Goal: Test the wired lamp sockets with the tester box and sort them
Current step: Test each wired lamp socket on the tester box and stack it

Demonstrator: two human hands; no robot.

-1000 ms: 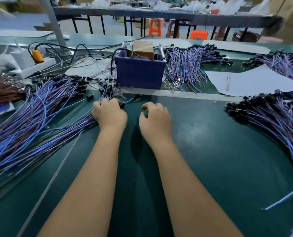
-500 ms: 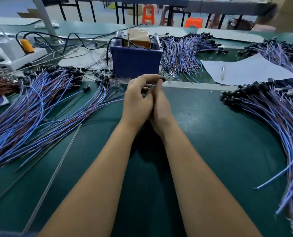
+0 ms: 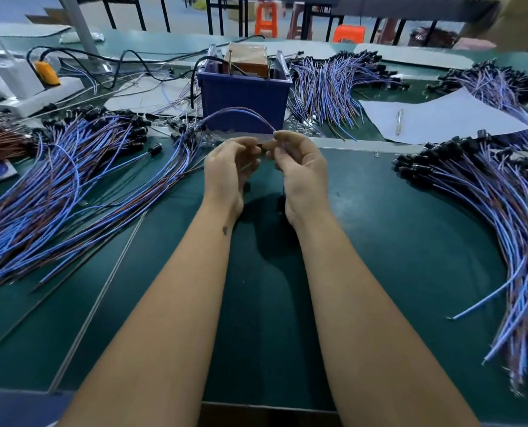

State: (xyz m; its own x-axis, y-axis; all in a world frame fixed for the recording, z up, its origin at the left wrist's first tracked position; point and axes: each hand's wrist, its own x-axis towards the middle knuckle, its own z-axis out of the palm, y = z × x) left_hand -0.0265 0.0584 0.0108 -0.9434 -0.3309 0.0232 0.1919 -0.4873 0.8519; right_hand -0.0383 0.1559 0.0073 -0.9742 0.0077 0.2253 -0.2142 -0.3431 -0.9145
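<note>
My left hand (image 3: 229,172) and my right hand (image 3: 299,169) are raised side by side over the green mat, just in front of the blue tester box (image 3: 244,92). Between their fingertips they pinch one wired lamp socket (image 3: 235,114), whose blue and brown wires arch up in a loop in front of the box. The socket end itself is blurred among the fingers. A big pile of wired sockets (image 3: 56,186) lies to the left. Another pile (image 3: 490,192) fans out on the right.
More socket bundles (image 3: 327,78) lie behind the box, and another bundle (image 3: 496,78) sits at the far right. A white sheet with a pen (image 3: 441,118) is at the right rear. A white power strip with an orange plug (image 3: 45,73) sits at the rear left.
My left hand picked one socket from the left pile, both hands met near the box, and now they have drawn slightly apart with the wires looped up between them.
</note>
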